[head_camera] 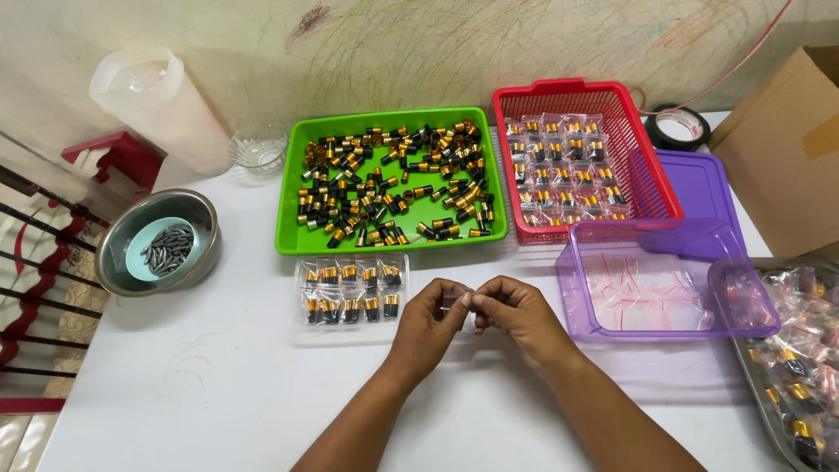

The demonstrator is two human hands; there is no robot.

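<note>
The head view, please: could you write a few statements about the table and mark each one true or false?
1. Both hands, left and right, meet over a small clear bag. True.
2. The green tray is empty. False: it holds many black-and-gold caps.
3. The red basket holds bagged pieces. True.
4. The metal bowl stands right of the purple box. False: it stands far left.

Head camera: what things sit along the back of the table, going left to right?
Metal bowl → small glass bowl → green tray → red basket → roll of tape → cardboard box.
</note>
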